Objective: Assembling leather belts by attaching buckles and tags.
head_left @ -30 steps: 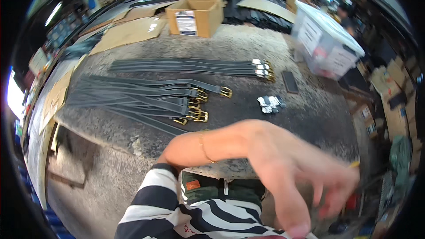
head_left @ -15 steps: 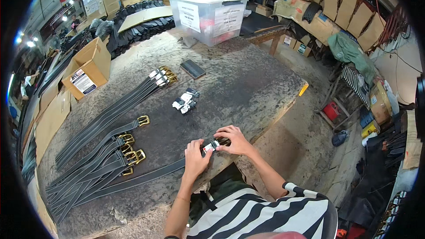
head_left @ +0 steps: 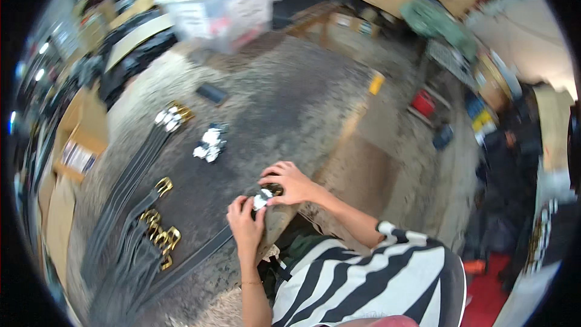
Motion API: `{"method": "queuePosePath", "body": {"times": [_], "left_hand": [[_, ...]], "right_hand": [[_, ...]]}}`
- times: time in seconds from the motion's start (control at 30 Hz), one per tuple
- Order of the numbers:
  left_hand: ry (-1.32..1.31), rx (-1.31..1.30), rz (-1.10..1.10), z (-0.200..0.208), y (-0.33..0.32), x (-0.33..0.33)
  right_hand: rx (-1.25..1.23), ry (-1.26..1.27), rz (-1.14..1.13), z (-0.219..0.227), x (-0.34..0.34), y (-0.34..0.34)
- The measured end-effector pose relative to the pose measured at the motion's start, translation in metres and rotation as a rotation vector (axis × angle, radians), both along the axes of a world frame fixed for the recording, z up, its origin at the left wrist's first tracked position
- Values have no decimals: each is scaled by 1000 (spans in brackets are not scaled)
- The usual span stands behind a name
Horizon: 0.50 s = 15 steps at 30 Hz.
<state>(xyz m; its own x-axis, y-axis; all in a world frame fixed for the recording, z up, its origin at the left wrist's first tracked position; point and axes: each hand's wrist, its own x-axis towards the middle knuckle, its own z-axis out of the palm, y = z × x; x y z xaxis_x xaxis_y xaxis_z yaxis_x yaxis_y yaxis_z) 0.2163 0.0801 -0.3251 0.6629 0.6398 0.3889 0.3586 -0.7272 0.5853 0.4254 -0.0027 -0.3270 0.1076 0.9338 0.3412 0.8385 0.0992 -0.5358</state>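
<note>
A dark belt (head_left: pixel 203 253) runs along the table's near edge into my hands. My left hand (head_left: pixel 245 223) is closed on it just behind the buckle end, thumb and fingers pinching at a small white tag (head_left: pixel 262 198). My right hand (head_left: pixel 290 184) grips the gold buckle (head_left: pixel 275 189) from the far side, its fingers curled over it. To the left lie several dark belts with gold buckles (head_left: pixel 160 237), one of them set apart with its buckle (head_left: pixel 164 186) up. Beyond my hands sits a small pile of white tags (head_left: pixel 210 145).
A row of tagged belts (head_left: pixel 134 166) stretches across the worn table (head_left: pixel 272 103). Behind lie a dark flat block (head_left: pixel 212 94) and a lidded clear bin (head_left: pixel 224 18). An open cardboard box (head_left: pixel 85 136) stands at the left, a red container (head_left: pixel 423 104) at the right.
The view has swung to the right and blurred, so table things appear farther left. My hands stay together at the belt's buckle end and tag.
</note>
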Motion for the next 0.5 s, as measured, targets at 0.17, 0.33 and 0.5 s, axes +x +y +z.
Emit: {"method": "queuePosePath", "body": {"times": [0.17, 0.33, 0.5], "left_hand": [[57, 48, -10, -5, 7, -1], [104, 65, -74, -15, 12, -3], [131, 84, -68, -15, 11, -5]], "right_hand": [[85, 12, -92, -2, -9, 10], [148, 9, -186, -6, -16, 12], [159, -8, -206, -11, -18, 11]]}}
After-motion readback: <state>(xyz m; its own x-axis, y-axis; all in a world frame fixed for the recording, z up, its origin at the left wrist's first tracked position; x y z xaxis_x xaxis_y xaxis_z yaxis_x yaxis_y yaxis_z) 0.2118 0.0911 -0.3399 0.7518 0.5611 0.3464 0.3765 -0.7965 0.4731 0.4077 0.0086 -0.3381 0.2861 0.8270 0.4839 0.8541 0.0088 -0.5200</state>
